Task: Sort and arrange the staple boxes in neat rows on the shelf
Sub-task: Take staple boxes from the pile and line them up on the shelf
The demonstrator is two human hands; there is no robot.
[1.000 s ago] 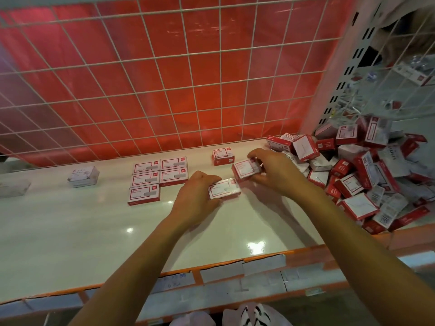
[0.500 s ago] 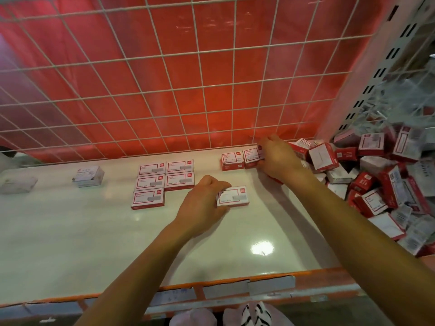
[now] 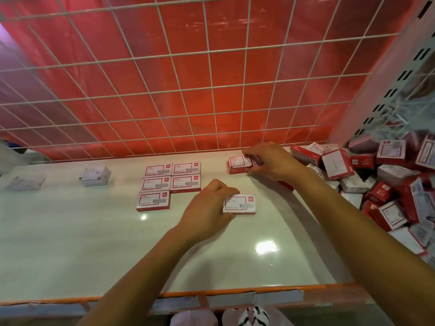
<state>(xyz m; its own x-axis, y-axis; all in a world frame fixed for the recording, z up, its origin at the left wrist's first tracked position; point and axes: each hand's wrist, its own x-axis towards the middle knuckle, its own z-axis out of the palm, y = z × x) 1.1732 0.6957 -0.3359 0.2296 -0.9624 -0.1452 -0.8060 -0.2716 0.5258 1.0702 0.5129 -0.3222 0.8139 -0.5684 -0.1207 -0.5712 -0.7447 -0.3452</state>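
My right hand (image 3: 270,161) has carried its staple box (image 3: 257,159) back against the lone box (image 3: 237,164) by the mesh (image 3: 211,90), fingers still pinching it. A second row starts; my left hand (image 3: 207,205) keeps gripping another box (image 3: 241,203) flat on the shelf (image 3: 94,243).

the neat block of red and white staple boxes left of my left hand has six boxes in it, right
Not six: the head view shows five red-and-white staple boxes in that block, two, two and one, left of the left hand.
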